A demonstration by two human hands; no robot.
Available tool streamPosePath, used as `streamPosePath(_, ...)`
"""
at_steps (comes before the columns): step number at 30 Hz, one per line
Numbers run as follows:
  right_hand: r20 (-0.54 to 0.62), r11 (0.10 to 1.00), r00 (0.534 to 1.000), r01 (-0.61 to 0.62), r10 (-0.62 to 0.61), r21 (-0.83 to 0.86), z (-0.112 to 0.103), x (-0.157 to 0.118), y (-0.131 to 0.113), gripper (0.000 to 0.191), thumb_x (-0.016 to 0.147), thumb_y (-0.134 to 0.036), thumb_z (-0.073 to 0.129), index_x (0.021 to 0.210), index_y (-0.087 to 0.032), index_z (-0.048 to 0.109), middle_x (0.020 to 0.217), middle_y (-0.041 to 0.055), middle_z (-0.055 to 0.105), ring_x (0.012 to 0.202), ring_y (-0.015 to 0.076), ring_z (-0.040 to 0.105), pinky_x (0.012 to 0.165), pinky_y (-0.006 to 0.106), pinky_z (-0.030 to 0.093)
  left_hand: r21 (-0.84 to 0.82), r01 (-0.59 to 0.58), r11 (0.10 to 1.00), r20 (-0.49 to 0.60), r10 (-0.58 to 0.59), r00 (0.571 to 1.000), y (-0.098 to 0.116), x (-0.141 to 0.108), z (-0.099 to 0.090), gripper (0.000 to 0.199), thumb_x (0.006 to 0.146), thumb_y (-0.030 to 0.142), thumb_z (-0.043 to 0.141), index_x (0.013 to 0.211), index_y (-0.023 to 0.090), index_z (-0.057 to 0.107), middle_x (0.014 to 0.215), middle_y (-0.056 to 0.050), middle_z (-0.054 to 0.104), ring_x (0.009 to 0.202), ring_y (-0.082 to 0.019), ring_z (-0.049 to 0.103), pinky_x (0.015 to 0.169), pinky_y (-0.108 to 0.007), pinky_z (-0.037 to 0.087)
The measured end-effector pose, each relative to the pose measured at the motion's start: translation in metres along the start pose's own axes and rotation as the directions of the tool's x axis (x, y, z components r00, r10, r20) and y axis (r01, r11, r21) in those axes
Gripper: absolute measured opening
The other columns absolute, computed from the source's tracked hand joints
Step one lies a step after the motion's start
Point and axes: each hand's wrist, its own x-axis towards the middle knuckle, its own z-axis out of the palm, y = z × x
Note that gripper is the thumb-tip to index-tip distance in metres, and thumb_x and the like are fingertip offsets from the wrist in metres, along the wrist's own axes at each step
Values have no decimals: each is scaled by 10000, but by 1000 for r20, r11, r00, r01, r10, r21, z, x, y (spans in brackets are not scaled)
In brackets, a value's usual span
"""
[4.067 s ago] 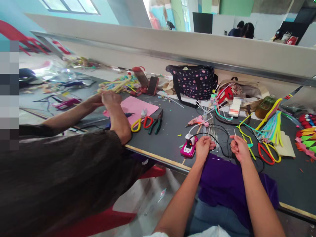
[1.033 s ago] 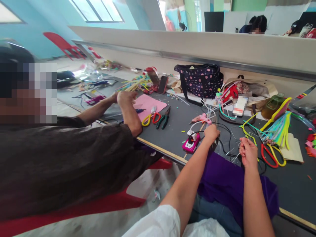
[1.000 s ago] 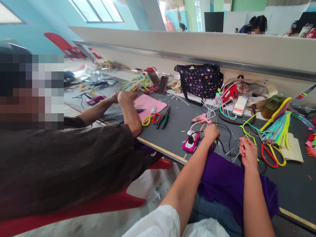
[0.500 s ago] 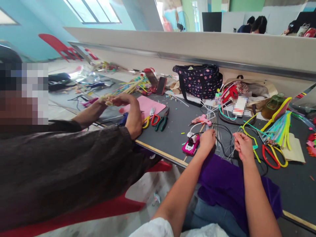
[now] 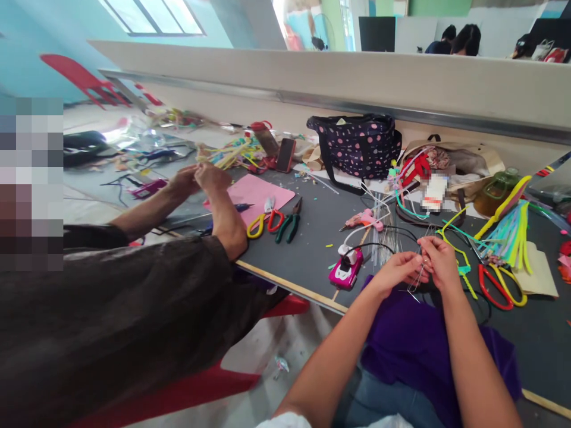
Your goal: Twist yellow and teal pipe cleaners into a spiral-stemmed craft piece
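My left hand point(image 5: 400, 272) and my right hand point(image 5: 439, 260) meet above the table's front edge. Between their pinched fingers are thin metal wires point(image 5: 414, 289), with bent ends hanging below the fingertips. My right hand is closed on the wires, and my left fingers close on them from the other side. More loose wires point(image 5: 387, 241) lie on the table just behind my left hand. A purple cloth point(image 5: 401, 339) covers my lap under both hands. Left of them sits a magenta power socket point(image 5: 346, 268) with a white plug in it.
Scissors with red and yellow handles point(image 5: 502, 285) lie on the right, beside a pipe-cleaner bundle point(image 5: 508, 235). A pink glue gun point(image 5: 363, 220), dark pliers point(image 5: 289, 223) and a polka-dot bag point(image 5: 359, 145) are on the table. A co-worker's arms point(image 5: 223, 208) reach in from the left.
My left hand has moved right, from beside the socket to my right hand, and both now meet at the wires. The co-worker's hands have shifted. The view has turned slightly.
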Motion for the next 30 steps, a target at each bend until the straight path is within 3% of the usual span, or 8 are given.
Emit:
streamPosePath(4,34,963,994,106,-101,-249,12,7,-1,289,712,-459,692,739,-177,634,501,-70,477,383,58,351,359,195,260,-161,25,987,-47,-33,998,3,-13,3,517,684,545,754,946,165,520,734,-46,690,613,-154,678,569,-225,498)
streamPosePath(9,159,767,945,326,-287,-553,31,13,1,274,789,-422,594,703,-166,642,562,-31,542,523,97,454,511,219,354,-162,8,987,-104,-25,994,9,-25,-11,429,715,512,735,829,141,554,663,-45,676,529,-119,637,525,-200,481)
streamPosePath(14,202,838,958,277,-204,-470,45,12,3,318,788,-462,600,779,-152,669,588,-22,563,522,97,466,491,210,354,-250,5,968,-183,-53,982,9,-29,-29,381,660,431,796,792,126,608,691,-48,687,554,-118,642,571,-222,518)
streamPosePath(18,303,910,953,149,-27,-387,31,11,8,538,832,-568,524,1183,-169,608,984,75,690,628,124,582,484,217,401,-276,-50,960,-263,-26,964,8,-30,-40,377,644,425,809,774,121,628,663,-37,678,526,-117,627,569,-241,528)
streamPosePath(19,278,870,960,138,-1,-474,27,12,11,551,888,-565,422,1238,-167,574,1069,99,681,696,141,616,519,230,431,-271,-60,961,-278,-19,960,8,-30,-42,380,642,428,810,777,120,632,663,-40,681,527,-121,631,565,-241,526)
streamPosePath(22,36,466,999,37,-11,-884,21,20,23,432,932,-455,372,1035,-148,658,931,101,708,769,169,639,630,253,450,-265,-93,960,-325,2,946,9,-31,-44,384,643,429,809,794,116,647,673,-57,695,543,-134,646,569,-240,526)
streamPosePath(25,-15,330,1000,-13,-1,-944,29,32,36,264,834,-399,576,860,-162,689,883,114,711,876,211,647,732,271,436,-296,-149,943,-372,30,928,10,-32,-43,375,641,421,811,793,118,651,676,-57,700,563,-138,654,594,-249,539)
streamPosePath(30,-67,192,997,-73,38,-979,44,46,41,195,819,-258,554,883,-162,711,968,143,718,928,214,654,728,256,411,-329,-162,930,-376,28,926,10,-36,-43,377,627,414,824,786,119,650,662,-50,695,557,-133,649,586,-240,539)
